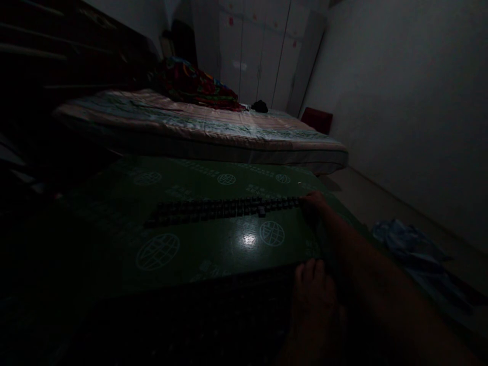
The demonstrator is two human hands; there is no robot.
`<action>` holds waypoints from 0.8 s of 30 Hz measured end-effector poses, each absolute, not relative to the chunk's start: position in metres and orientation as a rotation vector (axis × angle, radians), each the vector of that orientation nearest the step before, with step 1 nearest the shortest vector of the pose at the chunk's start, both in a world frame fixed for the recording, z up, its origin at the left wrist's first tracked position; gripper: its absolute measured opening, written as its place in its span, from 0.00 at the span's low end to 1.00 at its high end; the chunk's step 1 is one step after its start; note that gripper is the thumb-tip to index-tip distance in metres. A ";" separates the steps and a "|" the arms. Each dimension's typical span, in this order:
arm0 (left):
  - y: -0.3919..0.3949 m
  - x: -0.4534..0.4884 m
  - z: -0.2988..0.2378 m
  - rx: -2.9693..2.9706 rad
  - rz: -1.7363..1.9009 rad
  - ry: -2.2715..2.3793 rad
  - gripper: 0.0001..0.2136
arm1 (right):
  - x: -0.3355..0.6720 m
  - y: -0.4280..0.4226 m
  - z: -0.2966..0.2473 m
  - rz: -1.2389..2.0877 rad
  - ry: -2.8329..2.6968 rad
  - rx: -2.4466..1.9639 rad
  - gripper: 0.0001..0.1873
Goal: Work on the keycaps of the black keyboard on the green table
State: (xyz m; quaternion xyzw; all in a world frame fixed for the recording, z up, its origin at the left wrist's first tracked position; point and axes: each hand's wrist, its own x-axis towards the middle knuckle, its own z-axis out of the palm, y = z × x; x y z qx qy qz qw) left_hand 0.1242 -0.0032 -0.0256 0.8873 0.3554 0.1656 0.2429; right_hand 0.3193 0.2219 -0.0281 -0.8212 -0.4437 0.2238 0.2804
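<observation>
**Right hand (314, 199) held at the end of the rows of small dark blocks (213, 209)**

The fingertips of the right hand were placed at the right-hand end of the rows, with the forearm (366, 254) stretched in from the lower right. Whether a block was pinched there, or the row was only touched, could not be told in the dim light. From the fingertips, the blocks were laid out leftward in long, close-set rows across a green board (213, 249). A single block (261, 211) was set out of line on the near side of the rows, a little to the left of the hand.

White globe marks (272, 233) and faint lettering were printed on the board, and a bright patch of light was reflected near its middle. What looked like a bare foot (314, 295) was seen below the hand, nearer the camera, beside a wide dark object (190, 320) whose details were hidden by shadow.

Beyond the board, a mattress (213, 129) was covered with a striped, patterned sheet, on which a red printed blanket (198, 86) was heaped near a small black bundle (260, 106). Pale cupboard doors (251, 56) were seen behind it. To the right, crumpled cloth (412, 244) was spread low, near the floor.
</observation>
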 end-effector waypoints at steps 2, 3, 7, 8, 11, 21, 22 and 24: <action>-0.003 0.124 -0.024 2.424 0.463 0.993 0.21 | 0.319 0.222 -0.028 0.572 -1.197 -2.227 0.09; -0.003 0.124 -0.024 2.425 0.451 0.991 0.21 | 0.319 0.223 -0.028 0.558 -1.202 -2.242 0.10; -0.004 0.123 -0.018 2.419 0.400 0.973 0.21 | 0.321 0.226 -0.030 0.539 -1.230 -2.265 0.09; -0.004 0.122 -0.016 2.408 0.405 0.980 0.22 | 0.322 0.226 -0.031 0.534 -1.238 -2.268 0.09; -0.006 0.121 -0.015 2.373 0.409 0.980 0.21 | 0.322 0.226 -0.030 0.521 -1.256 -2.277 0.09; -0.001 0.123 -0.018 2.397 0.430 0.956 0.21 | 0.317 0.223 -0.025 0.482 -1.293 -2.274 0.10; -0.002 0.122 -0.016 2.395 0.436 0.951 0.20 | 0.318 0.223 -0.025 0.477 -1.294 -2.273 0.10; -0.006 0.120 -0.012 2.382 0.480 1.004 0.19 | 0.318 0.224 -0.026 0.477 -1.295 -2.268 0.10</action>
